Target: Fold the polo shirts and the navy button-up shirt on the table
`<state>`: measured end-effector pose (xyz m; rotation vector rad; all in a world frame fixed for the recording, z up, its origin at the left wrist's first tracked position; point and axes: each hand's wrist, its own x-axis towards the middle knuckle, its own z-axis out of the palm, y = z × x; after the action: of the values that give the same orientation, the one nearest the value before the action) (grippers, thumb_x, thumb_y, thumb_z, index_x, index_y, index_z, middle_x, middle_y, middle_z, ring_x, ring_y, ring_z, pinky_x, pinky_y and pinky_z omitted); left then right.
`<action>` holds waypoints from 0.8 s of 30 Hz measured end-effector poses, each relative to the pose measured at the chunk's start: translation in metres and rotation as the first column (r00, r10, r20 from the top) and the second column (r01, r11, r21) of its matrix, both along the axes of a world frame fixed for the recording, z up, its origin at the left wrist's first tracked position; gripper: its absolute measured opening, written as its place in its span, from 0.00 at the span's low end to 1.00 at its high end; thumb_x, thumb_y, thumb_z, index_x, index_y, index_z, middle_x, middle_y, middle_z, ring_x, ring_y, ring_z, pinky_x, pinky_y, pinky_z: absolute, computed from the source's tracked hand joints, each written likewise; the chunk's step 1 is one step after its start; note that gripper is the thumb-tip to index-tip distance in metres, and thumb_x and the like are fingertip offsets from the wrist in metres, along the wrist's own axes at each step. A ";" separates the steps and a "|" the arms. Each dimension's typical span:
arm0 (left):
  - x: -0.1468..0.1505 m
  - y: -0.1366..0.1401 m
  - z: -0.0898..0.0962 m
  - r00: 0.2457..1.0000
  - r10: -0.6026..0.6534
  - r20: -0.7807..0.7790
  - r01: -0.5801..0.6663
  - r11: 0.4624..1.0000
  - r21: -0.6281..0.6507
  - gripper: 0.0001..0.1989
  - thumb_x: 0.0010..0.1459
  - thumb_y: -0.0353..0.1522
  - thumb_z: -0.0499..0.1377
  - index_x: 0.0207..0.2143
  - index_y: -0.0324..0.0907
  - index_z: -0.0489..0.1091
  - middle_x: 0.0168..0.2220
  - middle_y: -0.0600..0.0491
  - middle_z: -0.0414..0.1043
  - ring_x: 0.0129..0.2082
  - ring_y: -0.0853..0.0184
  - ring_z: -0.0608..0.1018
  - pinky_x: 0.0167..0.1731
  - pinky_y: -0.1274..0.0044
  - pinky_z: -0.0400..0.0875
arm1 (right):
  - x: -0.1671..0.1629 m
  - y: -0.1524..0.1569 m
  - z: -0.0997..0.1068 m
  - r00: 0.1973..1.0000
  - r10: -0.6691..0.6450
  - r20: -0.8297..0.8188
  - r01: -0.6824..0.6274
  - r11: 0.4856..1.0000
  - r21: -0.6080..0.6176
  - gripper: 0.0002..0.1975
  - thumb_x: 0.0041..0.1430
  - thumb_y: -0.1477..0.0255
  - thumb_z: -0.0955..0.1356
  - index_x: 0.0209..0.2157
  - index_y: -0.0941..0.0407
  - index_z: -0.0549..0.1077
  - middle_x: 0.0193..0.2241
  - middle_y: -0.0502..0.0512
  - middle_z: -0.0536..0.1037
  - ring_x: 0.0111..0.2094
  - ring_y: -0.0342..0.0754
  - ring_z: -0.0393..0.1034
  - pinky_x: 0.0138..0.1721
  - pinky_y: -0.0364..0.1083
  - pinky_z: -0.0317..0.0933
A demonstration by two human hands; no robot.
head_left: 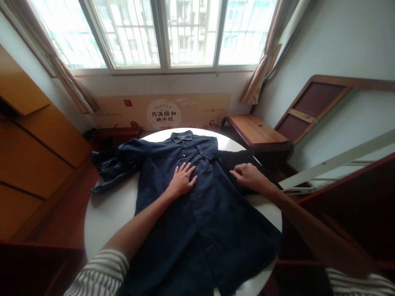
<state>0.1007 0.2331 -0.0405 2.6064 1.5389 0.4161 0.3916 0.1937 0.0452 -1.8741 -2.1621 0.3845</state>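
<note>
A dark navy button-up shirt (200,213) lies front up on a round white table (105,222), its collar at the far side and its hem towards me. My left hand (183,179) rests flat on the shirt's front near the button line, fingers spread. By the shirt's right side is my right hand (249,177), its fingers curled in a pinch. Whether cloth is between those fingers I cannot make out. Darker cloth (243,157) spreads beneath and beyond that hand. A bunched dark cloth (112,168) sits at the table's left edge, beside the shirt's left sleeve.
Beyond the table stands a low wooden stool or side table (256,128). A wooden framed piece (311,105) leans at the right wall. Yellow-brown cabinets (40,144) line the left. Behind are a barred window (135,33), curtains (257,80) and a printed panel (123,111).
</note>
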 end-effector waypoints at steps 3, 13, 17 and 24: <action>0.000 0.000 0.001 1.000 0.004 -0.003 -0.004 1.000 -0.004 0.28 0.67 0.46 0.46 0.65 0.46 0.60 0.68 0.49 0.54 0.69 0.55 0.54 0.66 0.56 0.48 | 0.013 -0.072 -0.024 0.999 -0.035 0.030 0.038 0.994 -0.099 0.13 0.59 0.61 0.67 0.25 0.52 0.74 0.25 0.57 0.80 0.28 0.53 0.75 0.29 0.46 0.61; -0.001 0.000 0.001 1.000 0.000 -0.015 0.000 1.000 0.017 0.27 0.67 0.45 0.47 0.65 0.45 0.60 0.68 0.50 0.54 0.69 0.56 0.55 0.66 0.57 0.50 | -0.005 -0.131 -0.036 0.813 -0.101 -0.573 -0.069 0.961 -0.268 0.19 0.61 0.55 0.62 0.37 0.54 0.75 0.33 0.57 0.79 0.30 0.50 0.77 0.31 0.48 0.71; -0.001 0.000 0.000 1.000 0.004 -0.019 -0.004 1.000 0.024 0.27 0.68 0.45 0.47 0.64 0.45 0.61 0.68 0.50 0.54 0.69 0.56 0.55 0.66 0.57 0.50 | -0.005 -0.102 -0.045 0.792 -0.250 -0.557 0.048 0.935 -0.351 0.19 0.57 0.55 0.67 0.41 0.57 0.71 0.27 0.53 0.77 0.19 0.47 0.73 0.20 0.45 0.66; -0.002 0.001 0.000 1.000 -0.001 -0.017 0.002 1.000 0.027 0.27 0.68 0.46 0.46 0.64 0.45 0.60 0.68 0.50 0.55 0.68 0.56 0.55 0.65 0.57 0.50 | -0.031 -0.095 -0.049 0.987 -0.163 -0.011 0.163 0.987 0.002 0.13 0.57 0.58 0.70 0.30 0.53 0.70 0.28 0.56 0.79 0.31 0.53 0.75 0.29 0.45 0.59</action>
<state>0.0984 0.2337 -0.0406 2.6379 1.5471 0.4179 0.3610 0.0988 -0.0036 -2.0242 -1.9831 0.3563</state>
